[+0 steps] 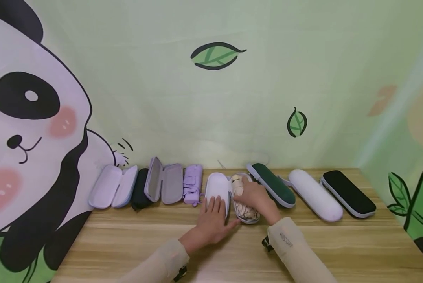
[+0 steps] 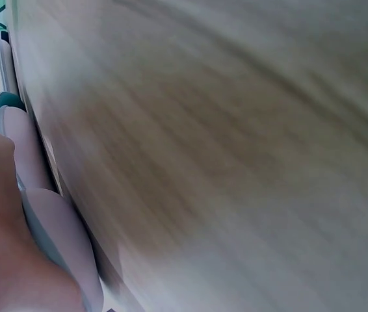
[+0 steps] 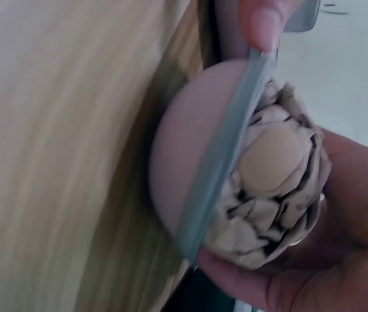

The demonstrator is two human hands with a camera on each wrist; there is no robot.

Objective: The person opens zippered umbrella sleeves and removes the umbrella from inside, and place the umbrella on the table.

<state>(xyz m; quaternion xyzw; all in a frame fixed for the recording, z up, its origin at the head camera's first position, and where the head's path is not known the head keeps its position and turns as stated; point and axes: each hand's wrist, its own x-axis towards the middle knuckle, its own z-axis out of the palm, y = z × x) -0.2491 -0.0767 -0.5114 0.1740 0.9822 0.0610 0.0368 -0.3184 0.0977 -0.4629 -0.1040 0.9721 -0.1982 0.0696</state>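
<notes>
A white clamshell case [image 1: 216, 182] with a grey rim lies unfolded on the table. In its right half sits a folded beige umbrella [image 1: 247, 212] with dark lines, its round end [image 3: 274, 159] and gathered cloth showing in the right wrist view. My left hand [image 1: 213, 222] lies with straight fingers over the front of the left half. Its thumb [image 3: 265, 29] touches the grey rim of the half with the umbrella. From the right, my right hand [image 1: 256, 195] grips the umbrella, fingers and thumb on both sides of it; the hand hides part of it.
To the left stand a lilac folded umbrella [image 1: 192, 184], an open grey case [image 1: 172, 184], a black bundle [image 1: 140, 192] and an open lilac case [image 1: 105, 188]. Closed green [image 1: 273, 184], white [image 1: 314, 195] and black [image 1: 349, 193] cases lie right, along the wall.
</notes>
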